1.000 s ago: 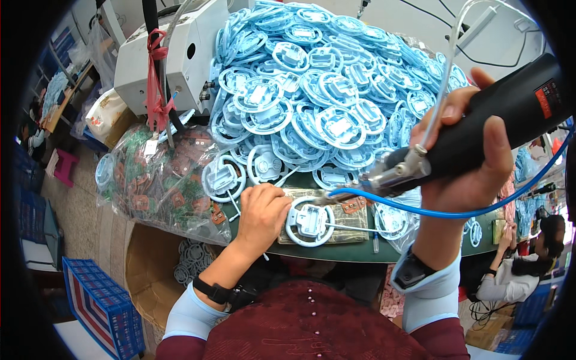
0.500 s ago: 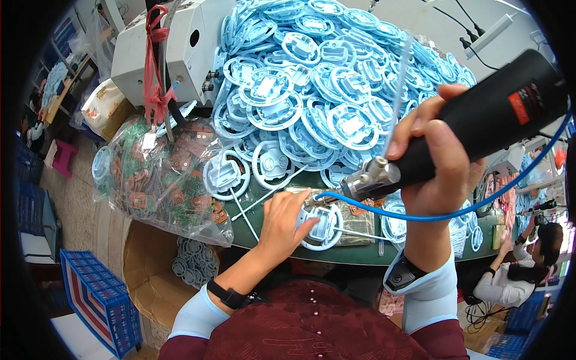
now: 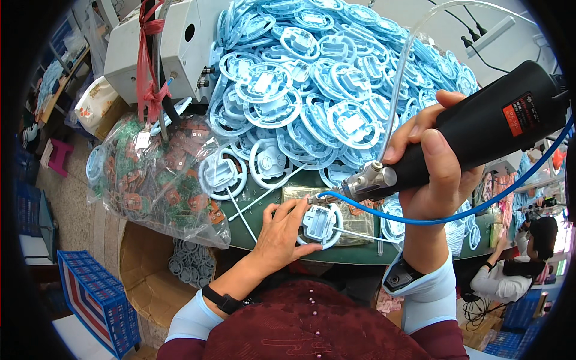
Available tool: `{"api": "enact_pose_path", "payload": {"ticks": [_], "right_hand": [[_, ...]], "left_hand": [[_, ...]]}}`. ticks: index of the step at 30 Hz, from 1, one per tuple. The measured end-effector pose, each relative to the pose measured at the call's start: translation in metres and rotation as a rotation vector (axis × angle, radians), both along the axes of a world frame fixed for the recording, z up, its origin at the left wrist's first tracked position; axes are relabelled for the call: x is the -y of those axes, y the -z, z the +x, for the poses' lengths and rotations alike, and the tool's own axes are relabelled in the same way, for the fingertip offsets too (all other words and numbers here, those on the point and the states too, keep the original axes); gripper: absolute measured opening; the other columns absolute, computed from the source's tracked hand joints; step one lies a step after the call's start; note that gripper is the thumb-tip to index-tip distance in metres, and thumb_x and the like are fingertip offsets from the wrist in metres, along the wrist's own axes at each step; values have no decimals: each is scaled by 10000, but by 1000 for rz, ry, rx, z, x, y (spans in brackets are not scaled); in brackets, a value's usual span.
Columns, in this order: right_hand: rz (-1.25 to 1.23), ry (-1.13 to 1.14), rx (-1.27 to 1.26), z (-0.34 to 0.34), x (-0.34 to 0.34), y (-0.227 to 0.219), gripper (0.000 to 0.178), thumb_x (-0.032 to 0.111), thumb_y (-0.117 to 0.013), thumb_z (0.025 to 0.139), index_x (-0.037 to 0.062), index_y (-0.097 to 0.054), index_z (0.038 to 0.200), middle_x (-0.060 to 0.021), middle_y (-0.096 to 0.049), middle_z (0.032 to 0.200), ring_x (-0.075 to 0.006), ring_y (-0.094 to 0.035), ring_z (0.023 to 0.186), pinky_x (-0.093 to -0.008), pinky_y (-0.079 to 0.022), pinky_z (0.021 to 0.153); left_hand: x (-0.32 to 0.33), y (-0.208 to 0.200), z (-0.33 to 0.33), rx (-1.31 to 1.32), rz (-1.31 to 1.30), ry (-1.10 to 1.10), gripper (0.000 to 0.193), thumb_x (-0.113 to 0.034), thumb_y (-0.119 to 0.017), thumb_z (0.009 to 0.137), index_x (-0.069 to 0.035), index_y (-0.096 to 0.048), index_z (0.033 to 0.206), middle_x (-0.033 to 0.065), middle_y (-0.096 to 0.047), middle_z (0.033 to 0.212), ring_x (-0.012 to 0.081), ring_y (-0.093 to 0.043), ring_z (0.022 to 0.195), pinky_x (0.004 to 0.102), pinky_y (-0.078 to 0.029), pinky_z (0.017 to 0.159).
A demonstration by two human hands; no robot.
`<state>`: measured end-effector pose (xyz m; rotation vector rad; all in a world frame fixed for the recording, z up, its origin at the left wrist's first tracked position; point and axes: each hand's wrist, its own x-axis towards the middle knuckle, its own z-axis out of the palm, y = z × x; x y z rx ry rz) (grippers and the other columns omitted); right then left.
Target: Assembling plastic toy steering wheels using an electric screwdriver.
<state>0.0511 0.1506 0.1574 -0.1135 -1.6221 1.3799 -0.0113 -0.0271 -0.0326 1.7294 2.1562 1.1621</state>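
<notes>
My right hand [image 3: 441, 171] is wrapped round a black electric screwdriver [image 3: 480, 123], which is tilted with its metal nose down to the left. A blue hose [image 3: 456, 219] and a clear tube [image 3: 398, 78] run from that nose. Under the tip lies a round light-blue plastic part [image 3: 319, 224] with a white stick pointing right. My left hand [image 3: 279, 234] grips this part's left rim, thumb at the near side and fingertips close to the screwdriver tip. The tip's exact contact is hidden by the fingers and metal nose.
A tall heap of similar light-blue parts [image 3: 354, 78] covers the back of the green table [image 3: 366, 257]. At left are a clear bag of circuit boards [image 3: 162, 174] and a grey machine [image 3: 150, 54]. Below stands a cardboard box [image 3: 141, 270]. Another person [image 3: 510, 270] sits at right.
My left thumb has slid back from the middle of the plastic part to its near left rim. The screwdriver's rear end has dropped slightly, and the clear tube now arches over to the right.
</notes>
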Motion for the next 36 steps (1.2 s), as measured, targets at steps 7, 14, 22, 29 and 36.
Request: {"api": "enact_pose_path", "payload": {"ticks": [7, 14, 22, 29, 36], "right_hand": [[2, 38, -1, -6, -2, 6, 434, 49, -576, 853, -62, -470, 1259, -96, -533, 777, -199, -607, 593, -318, -521, 560], [-29, 2, -10, -8, -3, 8, 427, 51, -574, 857, -57, -475, 1259, -98, -533, 781, -198, -601, 586, -314, -520, 564], [-44, 2, -13, -1, 1, 11, 380, 35, -581, 837, -23, -461, 1192, -105, -532, 778, -199, -594, 599, -327, -524, 581], [9, -16, -7, 1, 1, -1, 408, 4, -557, 856, -58, -448, 1244, -105, -541, 780, -193, -593, 594, -314, -506, 579], [19, -55, -61, 4, 16, -42, 463, 149, -542, 899, -63, -425, 1294, -108, -512, 856, -181, -543, 582, -321, -498, 551]], "left_hand": [[-1, 1, 1, 40, 19, 12, 1070, -326, -899, 631, 35, -296, 1437, 120, -554, 1385, 327, -441, 1298, 500, -288, 1045], [0, 3, 0, 45, 4, 17, 1072, -316, -902, 624, 27, -299, 1441, 132, -558, 1372, 329, -443, 1297, 504, -291, 1044], [-3, 0, 1, 32, 17, 14, 1075, -291, -902, 620, 32, -301, 1450, 114, -579, 1336, 295, -461, 1284, 493, -319, 1007], [-5, -5, -2, 67, 14, -16, 1015, -305, -885, 651, 22, -336, 1439, 124, -578, 1317, 290, -478, 1265, 475, -321, 1012], [-16, -3, -27, -13, 139, -130, 392, -155, -747, 778, -60, -660, 1149, 79, -630, 1132, 250, -565, 1054, 401, -365, 899]]}}
